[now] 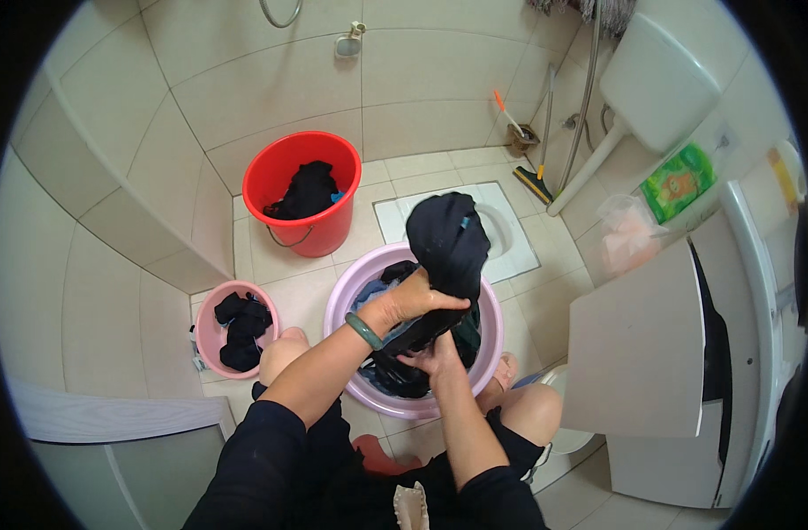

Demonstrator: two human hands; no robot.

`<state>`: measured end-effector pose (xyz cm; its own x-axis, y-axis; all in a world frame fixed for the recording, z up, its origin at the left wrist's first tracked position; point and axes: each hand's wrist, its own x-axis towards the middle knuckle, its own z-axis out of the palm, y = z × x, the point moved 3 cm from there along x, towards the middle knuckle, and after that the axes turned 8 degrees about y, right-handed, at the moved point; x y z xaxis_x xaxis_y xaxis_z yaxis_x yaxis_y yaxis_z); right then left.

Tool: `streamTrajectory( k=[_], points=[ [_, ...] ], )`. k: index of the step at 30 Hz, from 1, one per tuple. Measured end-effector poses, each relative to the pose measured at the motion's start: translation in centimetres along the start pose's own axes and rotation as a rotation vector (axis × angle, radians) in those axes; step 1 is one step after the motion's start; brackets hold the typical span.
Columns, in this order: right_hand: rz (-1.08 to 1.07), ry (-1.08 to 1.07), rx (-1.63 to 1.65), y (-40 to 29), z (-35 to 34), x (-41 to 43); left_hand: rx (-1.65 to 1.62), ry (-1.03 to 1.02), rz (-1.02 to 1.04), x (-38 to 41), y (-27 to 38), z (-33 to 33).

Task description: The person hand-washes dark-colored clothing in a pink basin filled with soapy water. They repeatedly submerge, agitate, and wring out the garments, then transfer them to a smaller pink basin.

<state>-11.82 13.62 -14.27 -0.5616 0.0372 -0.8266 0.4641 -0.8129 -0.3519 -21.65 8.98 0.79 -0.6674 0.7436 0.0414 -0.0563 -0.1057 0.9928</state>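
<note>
A dark wet garment (448, 245) rises bunched above a pink-lilac basin (336, 318) full of dark and blue clothes (404, 377). My left hand (420, 299), with a green bangle at its wrist, grips the garment's lower part; its thumb lies across the front. Lower down, inside the basin, my right hand (434, 358) is at the hanging dark cloth, its fingers partly hidden, and whether it is closed on the cloth I cannot tell. A small light-blue patch shows on the raised garment.
A red bucket (344, 228) with dark clothes stands beyond the basin to the left, a small pink basin (205, 331) with dark clothes nearer left. Behind the basin lies a squat toilet (526, 255). A floor squeegee (533, 184) leans at the back right; a white cabinet door (632, 344) juts in at right.
</note>
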Motion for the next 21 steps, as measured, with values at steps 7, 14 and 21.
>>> streamTrajectory(
  k=[7, 14, 21],
  points=[
    [-0.273, -0.218, 0.503, -0.3, 3.2, -1.0, 0.061, -0.074, 0.051, -1.4, 0.6, 1.9],
    [-0.732, -0.366, 0.478, -5.4, 3.9, -1.6, -0.55, -0.026, -0.255, -2.8, 1.0, -1.0],
    [-0.571, -0.477, 0.455, -10.9, 5.6, -8.1, -0.901, 0.225, -0.282, -1.4, 0.3, -5.1]
  ],
)
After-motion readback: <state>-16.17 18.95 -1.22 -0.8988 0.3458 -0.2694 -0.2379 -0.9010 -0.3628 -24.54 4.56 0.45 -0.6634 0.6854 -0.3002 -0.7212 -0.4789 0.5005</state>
